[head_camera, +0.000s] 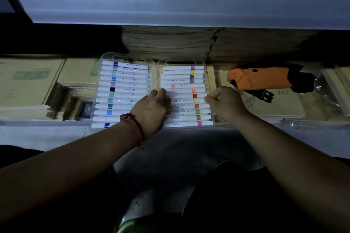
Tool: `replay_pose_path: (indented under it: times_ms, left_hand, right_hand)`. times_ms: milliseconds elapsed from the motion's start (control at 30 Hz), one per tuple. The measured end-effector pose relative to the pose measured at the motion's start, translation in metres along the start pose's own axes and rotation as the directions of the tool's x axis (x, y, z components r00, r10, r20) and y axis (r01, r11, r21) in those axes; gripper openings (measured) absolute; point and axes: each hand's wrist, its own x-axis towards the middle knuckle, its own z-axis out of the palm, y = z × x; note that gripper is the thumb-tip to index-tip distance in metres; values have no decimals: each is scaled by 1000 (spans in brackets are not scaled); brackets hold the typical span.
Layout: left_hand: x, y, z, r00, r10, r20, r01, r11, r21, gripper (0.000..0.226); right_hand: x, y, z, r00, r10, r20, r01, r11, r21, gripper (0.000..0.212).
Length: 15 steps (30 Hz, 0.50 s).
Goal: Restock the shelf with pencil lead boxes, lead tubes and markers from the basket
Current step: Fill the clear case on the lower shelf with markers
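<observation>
Markers fill two clear cases that sit side by side on the low shelf (37, 130), touching each other. We hold the right case (185, 79) with both hands. Our left hand (151, 108) lies over the place where the two cases meet, and its fingers (162, 93) bend down over the right case's left edge. Our right hand (225, 103) is at the other edge, with its fingers (210, 98) curled tight and pinching it. We cannot see the basket.

We think a few things could go wrong. Both cases sit very close to the front lip of the shelf. If we pull back or let go too soon, the right case could slide off and drop to the floor. If we push it sideways, it will bump the left case (123, 85) and shove that one out of line. If we squeeze too hard, the lid might pop open and markers could roll out. The orange pouch (261, 77) lies near our right hand, so a wide swing could knock it.
</observation>
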Motion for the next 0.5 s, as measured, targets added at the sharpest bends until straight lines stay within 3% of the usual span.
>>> replay_pose_path:
  times_ms: [200,367,500]
  left_hand:
    - [6,-6,-2,982,-188,-16,176,943,-282,28]
    - [8,-6,-10,914,-403,-38,315,767,-559,32]
    - [13,-15,-10,896,-442,35,363,687,-629,23]
  right_hand:
    - [1,0,0,1000,-8,-10,8,1000,-28,26]
    - [1,0,0,1000,-17,-13,16,998,-63,25]
    - [2,-1,0,1000,-11,-6,10,998,-68,27]
